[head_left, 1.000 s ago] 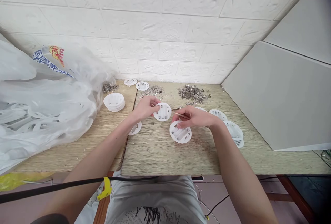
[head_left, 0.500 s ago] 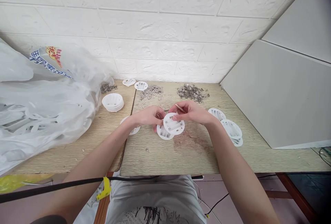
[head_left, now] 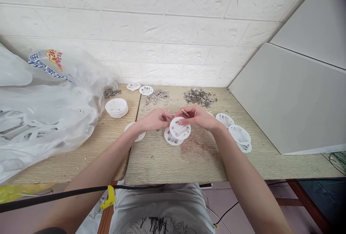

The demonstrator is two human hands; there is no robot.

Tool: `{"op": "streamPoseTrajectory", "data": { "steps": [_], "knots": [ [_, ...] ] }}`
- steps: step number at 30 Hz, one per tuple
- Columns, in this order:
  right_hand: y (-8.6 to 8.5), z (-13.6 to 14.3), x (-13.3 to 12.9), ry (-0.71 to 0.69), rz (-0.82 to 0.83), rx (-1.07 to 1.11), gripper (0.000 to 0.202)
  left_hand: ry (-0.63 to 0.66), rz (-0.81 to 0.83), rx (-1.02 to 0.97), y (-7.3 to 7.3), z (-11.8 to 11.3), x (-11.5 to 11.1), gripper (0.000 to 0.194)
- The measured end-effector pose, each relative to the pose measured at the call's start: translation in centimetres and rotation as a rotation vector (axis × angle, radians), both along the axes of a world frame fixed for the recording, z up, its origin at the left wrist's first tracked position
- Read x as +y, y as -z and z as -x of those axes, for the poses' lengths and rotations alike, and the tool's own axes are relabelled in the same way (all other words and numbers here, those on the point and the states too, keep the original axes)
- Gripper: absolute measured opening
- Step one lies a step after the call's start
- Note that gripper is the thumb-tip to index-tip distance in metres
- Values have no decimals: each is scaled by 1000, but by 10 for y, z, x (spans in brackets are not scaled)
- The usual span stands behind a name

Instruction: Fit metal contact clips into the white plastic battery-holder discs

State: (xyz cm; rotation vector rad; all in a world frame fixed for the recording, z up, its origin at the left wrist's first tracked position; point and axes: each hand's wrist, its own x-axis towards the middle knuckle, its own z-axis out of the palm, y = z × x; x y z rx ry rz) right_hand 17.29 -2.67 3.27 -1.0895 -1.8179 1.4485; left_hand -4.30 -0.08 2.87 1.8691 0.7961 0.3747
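Observation:
A round white plastic disc with slots is gripped by my right hand, thumb on its face. A thin light stick also sits between the fingers of that hand. Another white disc lies on the table, partly under the held one. My left hand is just left of the held disc, fingertips pinched together; whether something small is between them is too small to tell. Under the left wrist, a further disc is partly hidden.
Small metal parts lie in a left heap and a right heap near the wall. A disc stack and a plastic bag are at left. More discs lie right, before a grey panel.
My left hand has drawn slightly away from the discs, and its fingertips have come together. The right hand still holds the upper disc. The whole view has shifted a little.

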Motion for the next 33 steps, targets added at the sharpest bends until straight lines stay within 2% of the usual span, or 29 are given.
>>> {"op": "streamPoseTrajectory", "data": {
  "steps": [2, 5, 8, 13, 15, 18, 21, 23, 27, 30, 33],
  "knots": [
    [-1, 2, -2, 13, 58, 87, 28, -29, 37, -68, 0, -1, -1, 27],
    [-1, 6, -2, 80, 79, 178, 31, -70, 258, -211, 2, -3, -4, 46],
    [2, 9, -1, 159, 20, 211, 33, -59, 445, -290, 3, -6, -9, 54],
    [7, 18, 0, 208, -107, 255, 33, 19, 565, -367, 4, -13, -12, 54],
    [10, 22, 0, 238, -131, 266, 33, -49, 571, -402, 6, -14, -12, 47],
    [14, 22, 3, 383, -215, 262, 34, -211, 548, -471, 6, -15, -10, 35],
    [22, 19, 9, 556, -433, 96, 37, -384, 489, -588, 3, -15, -6, 27],
    [29, 18, 13, 602, -591, -107, 36, -530, 434, -669, 0, -13, -3, 20],
    [41, 24, 18, 497, -801, -472, 23, -741, 362, -746, -4, -10, 3, 11],
    [47, 32, 18, 389, -829, -617, 25, -780, 341, -743, -4, -10, 4, 12],
    [49, 36, 19, 315, -828, -689, 29, -763, 332, -719, -3, -11, 2, 13]
  ]
}}
